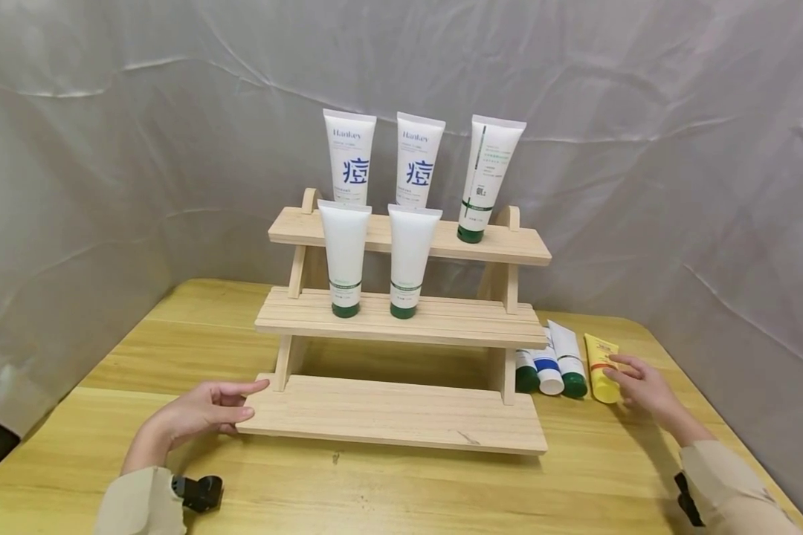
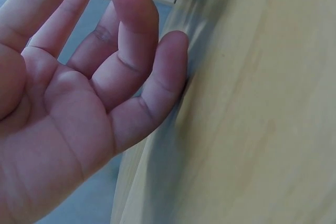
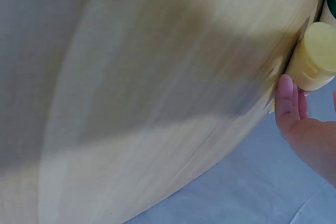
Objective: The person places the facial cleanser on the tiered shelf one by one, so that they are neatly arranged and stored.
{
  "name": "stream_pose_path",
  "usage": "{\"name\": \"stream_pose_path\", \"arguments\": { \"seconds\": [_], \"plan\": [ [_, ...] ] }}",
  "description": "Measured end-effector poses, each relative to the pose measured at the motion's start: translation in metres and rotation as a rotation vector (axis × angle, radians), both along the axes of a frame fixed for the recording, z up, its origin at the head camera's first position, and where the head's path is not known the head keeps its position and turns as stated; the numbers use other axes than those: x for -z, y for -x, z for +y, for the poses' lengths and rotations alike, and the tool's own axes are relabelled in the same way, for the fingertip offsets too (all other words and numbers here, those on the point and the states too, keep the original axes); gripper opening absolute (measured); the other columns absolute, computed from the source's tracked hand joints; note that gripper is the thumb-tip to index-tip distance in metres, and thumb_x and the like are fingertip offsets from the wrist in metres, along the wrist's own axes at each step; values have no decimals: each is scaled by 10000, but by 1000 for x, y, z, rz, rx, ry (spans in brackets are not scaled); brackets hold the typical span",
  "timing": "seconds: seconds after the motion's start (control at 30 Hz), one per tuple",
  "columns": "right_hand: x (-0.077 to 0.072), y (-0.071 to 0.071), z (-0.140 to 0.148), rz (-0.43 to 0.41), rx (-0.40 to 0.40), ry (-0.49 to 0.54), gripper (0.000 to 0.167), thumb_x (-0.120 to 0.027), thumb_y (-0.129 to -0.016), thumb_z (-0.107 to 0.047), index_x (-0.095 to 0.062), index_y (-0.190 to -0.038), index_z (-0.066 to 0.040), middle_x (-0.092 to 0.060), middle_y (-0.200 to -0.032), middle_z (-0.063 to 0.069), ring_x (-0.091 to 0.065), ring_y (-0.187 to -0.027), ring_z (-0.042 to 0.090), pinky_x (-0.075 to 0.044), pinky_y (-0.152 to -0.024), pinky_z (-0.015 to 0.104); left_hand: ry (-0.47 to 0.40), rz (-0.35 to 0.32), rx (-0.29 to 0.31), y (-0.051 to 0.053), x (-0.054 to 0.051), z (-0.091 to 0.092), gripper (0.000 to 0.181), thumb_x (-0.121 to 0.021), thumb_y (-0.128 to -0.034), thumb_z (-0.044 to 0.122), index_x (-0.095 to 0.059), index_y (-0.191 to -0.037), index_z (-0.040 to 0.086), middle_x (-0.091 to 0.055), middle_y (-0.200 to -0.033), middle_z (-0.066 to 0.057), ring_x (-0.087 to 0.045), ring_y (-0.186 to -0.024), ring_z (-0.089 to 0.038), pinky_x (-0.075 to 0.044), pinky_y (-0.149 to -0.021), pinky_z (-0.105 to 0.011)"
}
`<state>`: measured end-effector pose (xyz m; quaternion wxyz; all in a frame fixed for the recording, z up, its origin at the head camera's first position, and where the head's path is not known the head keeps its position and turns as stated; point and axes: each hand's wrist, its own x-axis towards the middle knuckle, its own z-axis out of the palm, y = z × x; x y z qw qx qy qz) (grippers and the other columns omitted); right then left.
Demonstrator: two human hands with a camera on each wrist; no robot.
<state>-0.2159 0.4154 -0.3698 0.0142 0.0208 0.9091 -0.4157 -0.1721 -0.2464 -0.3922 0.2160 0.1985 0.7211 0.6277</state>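
Note:
In the head view my left hand (image 1: pixel 204 412) grips the left end of the bottom board of a three-tier wooden display stand (image 1: pixel 388 416); its curled fingers show around that board's end in the left wrist view. My right hand (image 1: pixel 650 390) touches the right side of a yellow tube (image 1: pixel 602 375), with fairly straight fingers. This tube lies on the table, its yellow cap (image 3: pixel 318 51) beside my fingertips in the right wrist view. Two white tubes with green caps, one a middle-shelf tube (image 1: pixel 411 256), stand on the middle board. Three tubes, including a green-capped tube (image 1: pixel 488 178), stand on the top board.
Left of the yellow tube, several white tubes lie on the table, including a green-capped one (image 1: pixel 566 357) and a white-capped one with a blue band (image 1: pixel 549 368). The wooden table (image 1: pixel 375 494) ends against a grey curtain (image 1: pixel 241 134) at the back and sides.

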Motion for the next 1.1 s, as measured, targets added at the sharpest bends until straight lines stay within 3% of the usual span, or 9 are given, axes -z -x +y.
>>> {"name": "stream_pose_path", "arguments": {
  "seconds": [0.13,0.27,0.37,0.5,0.8,1.1],
  "plan": [
    [2,5,2,-39,1,28,653,-488,-920,-331,-238,-1342,100,-358,-591,-7,-367,-491,128,-404,-471,250,-5,-3,0,0,0,0,392,-576,-869,86,-551,-1226,247,-548,-971,-52,-510,-722,-85,-487,-632,-271],
    [4,7,2,-55,11,-17,678,-486,-912,-371,-248,-1342,97,-355,-624,22,-364,-509,121,-427,-489,244,-8,-12,-2,-1,0,0,403,-576,-868,84,-535,-1252,200,-548,-979,-46,-516,-725,-90,-488,-636,-275],
    [5,8,0,-37,21,-62,690,-495,-903,-387,-263,-1337,98,-448,-869,224,-404,-550,133,-445,-506,242,-9,-9,-1,-1,0,0,394,-573,-870,82,-551,-1227,247,-551,-985,-40,-513,-712,-84,-486,-630,-268],
    [6,8,-1,-24,24,-88,696,-498,-901,-386,-264,-1329,111,-265,-1250,354,-441,-575,143,-445,-506,241,-13,-1,2,0,0,1,381,-569,-873,79,-576,-1167,321,-555,-986,-41,-503,-692,-72,-484,-621,-260],
    [4,10,-3,-68,41,-100,663,-487,-912,-324,-243,-1321,136,-275,-1228,379,-479,-728,176,-491,-571,305,-15,3,10,0,1,1,378,-566,-874,77,-578,-1161,323,-551,-943,-53,-493,-690,-66,-485,-620,-255],
    [2,8,-3,-106,94,-14,661,-518,-895,-269,-219,-1338,119,-332,-1150,372,-516,-670,138,-511,-561,330,-12,1,4,0,1,1,389,-565,-875,77,-564,-1196,297,-539,-927,-58,-500,-693,-73,-488,-627,-265]
  ]
}}
